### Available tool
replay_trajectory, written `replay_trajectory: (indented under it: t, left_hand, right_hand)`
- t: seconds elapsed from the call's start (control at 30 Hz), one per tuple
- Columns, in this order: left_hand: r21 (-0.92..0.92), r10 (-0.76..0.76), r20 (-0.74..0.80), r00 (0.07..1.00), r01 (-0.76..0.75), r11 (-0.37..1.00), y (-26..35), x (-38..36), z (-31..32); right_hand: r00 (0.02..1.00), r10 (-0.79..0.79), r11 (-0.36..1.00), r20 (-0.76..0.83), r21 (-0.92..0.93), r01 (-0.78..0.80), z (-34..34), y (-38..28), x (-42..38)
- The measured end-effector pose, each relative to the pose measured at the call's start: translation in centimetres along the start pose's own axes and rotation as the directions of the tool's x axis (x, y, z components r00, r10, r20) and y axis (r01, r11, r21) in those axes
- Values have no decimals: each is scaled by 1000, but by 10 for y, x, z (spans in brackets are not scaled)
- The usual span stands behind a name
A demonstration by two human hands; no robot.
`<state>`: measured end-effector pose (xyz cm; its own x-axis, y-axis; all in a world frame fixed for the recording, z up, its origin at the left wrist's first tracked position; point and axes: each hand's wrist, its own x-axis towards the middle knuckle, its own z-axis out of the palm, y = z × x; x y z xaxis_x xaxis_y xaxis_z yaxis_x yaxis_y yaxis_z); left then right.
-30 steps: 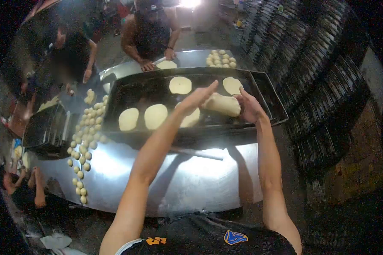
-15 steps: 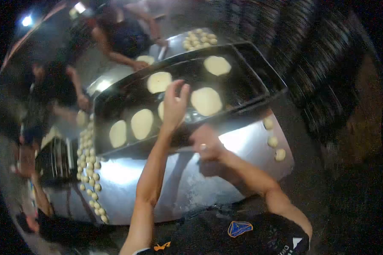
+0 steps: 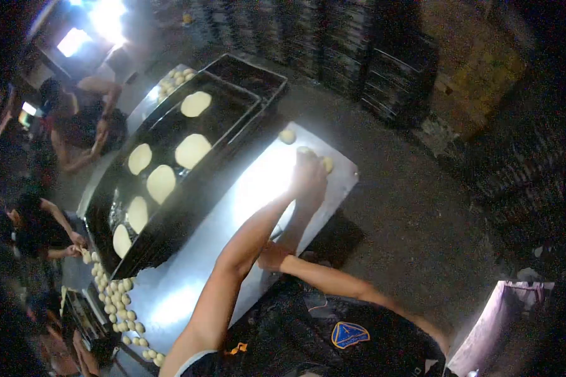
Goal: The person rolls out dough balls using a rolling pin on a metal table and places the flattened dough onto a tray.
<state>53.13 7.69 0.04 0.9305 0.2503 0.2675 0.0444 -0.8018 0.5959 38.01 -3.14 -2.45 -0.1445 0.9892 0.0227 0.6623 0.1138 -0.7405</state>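
My left hand (image 3: 308, 174) reaches across to the far right end of the metal table, its fingers closed around a pale dough ball (image 3: 305, 151). One dough ball (image 3: 287, 136) lies just beyond it, and another dough ball (image 3: 327, 164) sits to its right. Near the table's front edge is my right hand (image 3: 271, 256), low beside my left forearm. That forearm partly covers it, so its fingers do not show clearly. Several flattened dough rounds (image 3: 194, 151) lie spread on the large dark tray (image 3: 236, 135) to the left of my hands.
The shiny metal table (image 3: 195, 270) runs along the tray. Many dough balls (image 3: 118, 298) line its left end, with more dough balls (image 3: 176, 80) beyond the tray. Two co-workers (image 3: 85, 125) stand across; one co-worker's hands (image 3: 75, 246) handle dough. Stacked dark trays (image 3: 390, 81) stand behind.
My view has turned to the right. My left hand has moved from above the tray to the dough balls at the table's right end. My right hand has drawn back toward my body.
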Motion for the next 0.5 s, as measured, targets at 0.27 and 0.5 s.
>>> replay_trajectory:
  t: [0.27, 0.5]
  left_hand:
    - [361, -240, -67, 968, 248, 899, 44, -1, 0]
    - [-639, -587, -262, 766, 319, 700, 97, -170, -137]
  right_hand:
    - [957, -243, 943, -159, -269, 195, 1, 23, -39]
    - [984, -175, 969, -23, 174, 177, -2, 30, 8]
